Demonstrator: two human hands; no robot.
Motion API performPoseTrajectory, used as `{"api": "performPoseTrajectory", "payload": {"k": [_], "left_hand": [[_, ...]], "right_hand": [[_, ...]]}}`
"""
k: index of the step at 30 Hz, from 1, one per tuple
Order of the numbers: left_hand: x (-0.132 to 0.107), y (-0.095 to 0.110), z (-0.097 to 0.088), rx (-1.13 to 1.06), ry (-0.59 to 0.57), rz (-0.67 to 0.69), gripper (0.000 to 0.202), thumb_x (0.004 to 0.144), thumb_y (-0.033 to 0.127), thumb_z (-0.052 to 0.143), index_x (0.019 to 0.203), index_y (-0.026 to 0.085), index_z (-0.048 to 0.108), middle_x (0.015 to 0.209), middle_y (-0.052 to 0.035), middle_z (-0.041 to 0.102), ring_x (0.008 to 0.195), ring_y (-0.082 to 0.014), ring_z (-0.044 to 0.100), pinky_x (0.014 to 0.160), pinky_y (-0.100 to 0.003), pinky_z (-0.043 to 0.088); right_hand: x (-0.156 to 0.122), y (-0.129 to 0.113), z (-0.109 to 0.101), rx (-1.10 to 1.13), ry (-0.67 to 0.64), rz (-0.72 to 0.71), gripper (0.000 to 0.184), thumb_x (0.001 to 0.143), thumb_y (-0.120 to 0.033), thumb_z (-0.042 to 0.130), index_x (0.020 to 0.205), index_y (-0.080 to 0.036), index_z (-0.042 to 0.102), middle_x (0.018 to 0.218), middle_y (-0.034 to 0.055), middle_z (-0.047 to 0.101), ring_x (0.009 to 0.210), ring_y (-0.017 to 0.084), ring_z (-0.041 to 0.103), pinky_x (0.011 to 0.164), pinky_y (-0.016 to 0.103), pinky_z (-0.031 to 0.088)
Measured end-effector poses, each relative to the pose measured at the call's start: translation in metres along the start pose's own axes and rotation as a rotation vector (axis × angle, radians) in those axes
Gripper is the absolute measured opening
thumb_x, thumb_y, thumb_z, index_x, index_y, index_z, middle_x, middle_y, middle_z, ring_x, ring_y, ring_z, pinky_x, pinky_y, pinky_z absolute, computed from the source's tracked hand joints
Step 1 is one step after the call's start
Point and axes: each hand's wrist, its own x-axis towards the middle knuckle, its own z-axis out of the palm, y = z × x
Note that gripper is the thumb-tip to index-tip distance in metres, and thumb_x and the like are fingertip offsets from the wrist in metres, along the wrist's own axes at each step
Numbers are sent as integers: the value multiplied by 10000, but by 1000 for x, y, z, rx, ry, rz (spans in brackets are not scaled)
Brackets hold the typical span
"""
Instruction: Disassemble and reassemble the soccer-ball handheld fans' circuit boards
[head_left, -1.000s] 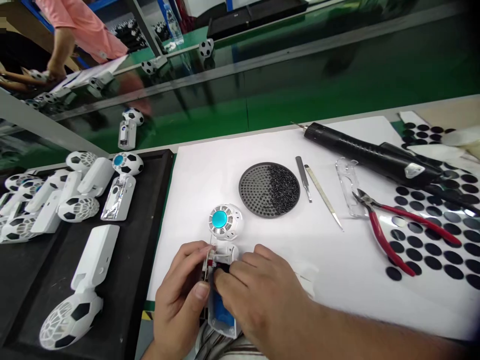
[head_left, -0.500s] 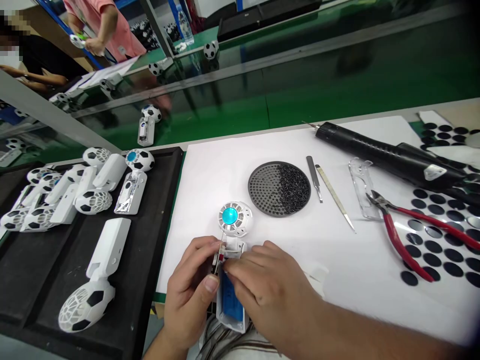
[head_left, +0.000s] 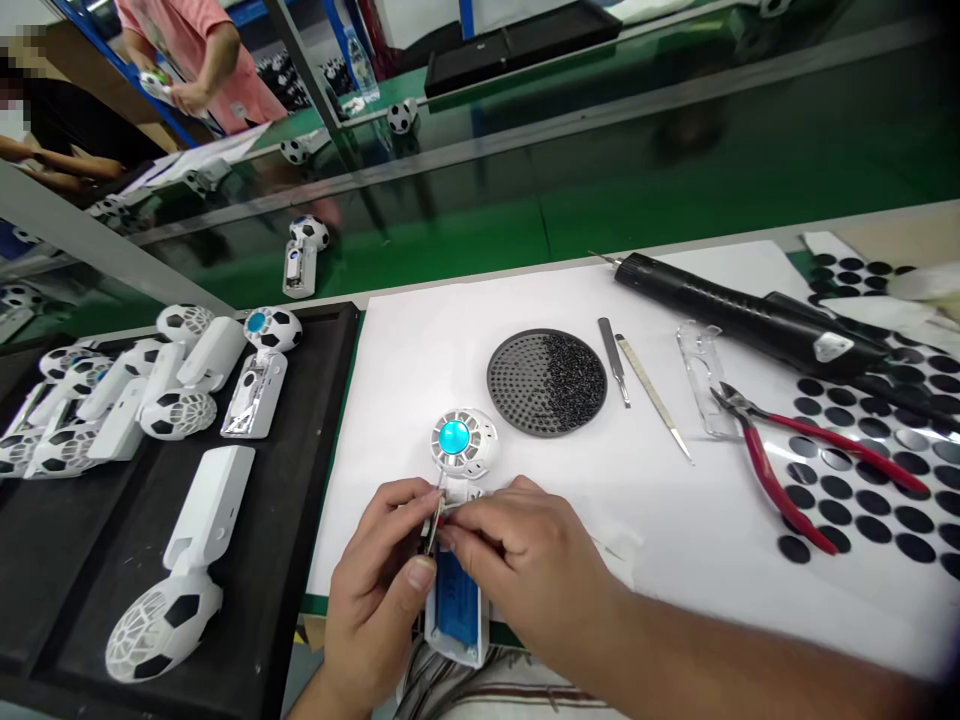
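Left hand [head_left: 375, 590]: clamped on the housing [head_left: 456, 612] neck, steadying it.
Right hand [head_left: 525, 560]: fingertips [head_left: 450, 535] pinched together beside the left, working the exposed neck.
Housing: open side up, between the hands, blue interior showing.
Fan head [head_left: 463, 442]: just ahead, attached.
Tray [head_left: 300, 560]: left, finished units within reach.

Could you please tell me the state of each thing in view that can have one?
White fan housing: open, blue part showing inside.
Left hand: gripping the housing's top end.
Right hand: pinching at the housing's top end.
Red-handled pliers: lying on the white sheet, handles spread.
Electric screwdriver: lying on its side.
Round mesh disc: half covered with black granules.
Tray unit: open, foil lining showing.
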Motion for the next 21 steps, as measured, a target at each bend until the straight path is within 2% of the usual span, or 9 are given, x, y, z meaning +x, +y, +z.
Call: {"api": "performPoseTrajectory", "payload": {"k": [7, 15, 21], "left_hand": [[1, 0, 1, -41, 32, -6, 353, 995, 277, 536, 1334, 263, 634, 1370, -62, 530, 1278, -230, 502, 1058, -300, 445], [0, -2, 0, -59, 59, -2, 357, 970, 285, 564, 1316, 269, 651, 1346, -84, 559, 1248, -265, 537, 1007, -353, 486], [1, -1, 0, -11, 49, 6, 351, 972, 273, 562, 1310, 270, 656, 1343, -78, 573, 1242, -244, 552, 1021, -337, 491]], "right_hand": [[-5, -1, -3, -73, -62, -183, 212, 913, -88, 476, 812, -169, 644, 693, -24, 602, 657, 140, 490, 705, 337, 292], [-9, 0, -3, -181, -43, -151, 138, 894, -124, 554, 832, -192, 657, 733, -21, 623, 731, 174, 468, 746, 362, 255], [-7, -1, 2, -181, -15, -141, 237, 929, -118, 554, 700, -181, 546, 659, -32, 574, 681, 157, 425, 714, 349, 240]]}}
